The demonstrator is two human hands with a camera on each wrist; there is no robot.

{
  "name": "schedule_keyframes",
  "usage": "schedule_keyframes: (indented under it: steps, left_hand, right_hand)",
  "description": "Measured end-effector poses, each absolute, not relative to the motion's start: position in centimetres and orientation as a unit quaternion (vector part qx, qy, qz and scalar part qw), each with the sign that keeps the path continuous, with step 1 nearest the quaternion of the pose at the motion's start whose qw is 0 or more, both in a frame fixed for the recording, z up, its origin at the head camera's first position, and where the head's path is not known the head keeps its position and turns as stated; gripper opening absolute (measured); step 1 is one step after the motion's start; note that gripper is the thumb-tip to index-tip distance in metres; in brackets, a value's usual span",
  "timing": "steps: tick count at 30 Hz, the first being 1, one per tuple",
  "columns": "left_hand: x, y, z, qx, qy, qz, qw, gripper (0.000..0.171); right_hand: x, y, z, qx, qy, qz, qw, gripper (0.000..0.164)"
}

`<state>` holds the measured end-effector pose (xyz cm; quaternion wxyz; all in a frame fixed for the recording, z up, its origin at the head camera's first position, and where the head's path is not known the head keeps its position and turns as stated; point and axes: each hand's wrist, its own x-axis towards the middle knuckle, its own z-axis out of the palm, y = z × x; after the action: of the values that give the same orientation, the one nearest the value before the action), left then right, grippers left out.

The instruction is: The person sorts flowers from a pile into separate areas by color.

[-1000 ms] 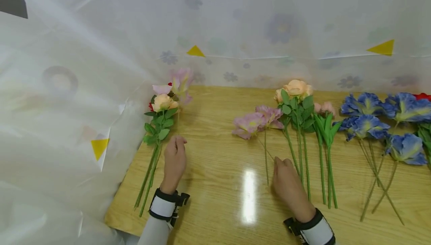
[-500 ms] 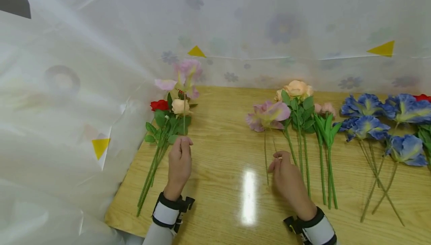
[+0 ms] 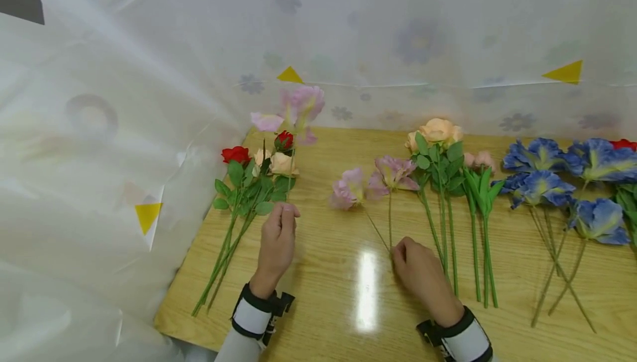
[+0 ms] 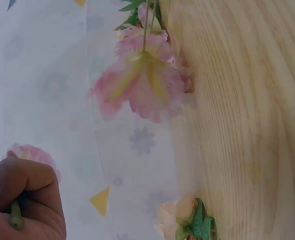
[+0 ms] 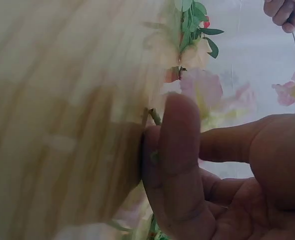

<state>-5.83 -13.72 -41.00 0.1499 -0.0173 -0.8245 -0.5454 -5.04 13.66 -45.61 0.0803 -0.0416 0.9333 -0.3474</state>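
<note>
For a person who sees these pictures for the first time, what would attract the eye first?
Probably the big blue flowers, spread at the right of the wooden table. Next, perhaps, the raised pink flower in the left hand, toward the left near red and cream roses. Then the right hand, holding at the stems of two other pink flowers near the middle.

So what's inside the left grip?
The left grip holds a stem leading to a pink flower; the left wrist view shows one stem end. The stretch within its fingers is covered.

No text, label, number or sign can be read.
</note>
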Motion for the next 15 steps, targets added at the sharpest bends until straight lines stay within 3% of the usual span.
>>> schedule_keyframes:
  steps: [8,15]
  left_hand:
    - [-5.3,-12.6,-39.3,-0.024,-0.825,-0.548,0.138,0.028]
    - [-4.5,-12.2,-38.1,-0.032,-0.81,-0.567,0.145,0.029]
  right_hand:
    - [-5.1,13.6,-45.9,-0.035,0.921,-0.378,0.083,0.017]
    - [-5.0,13.5,-46.0,-0.04,0.924,-0.38,-0.003,0.014]
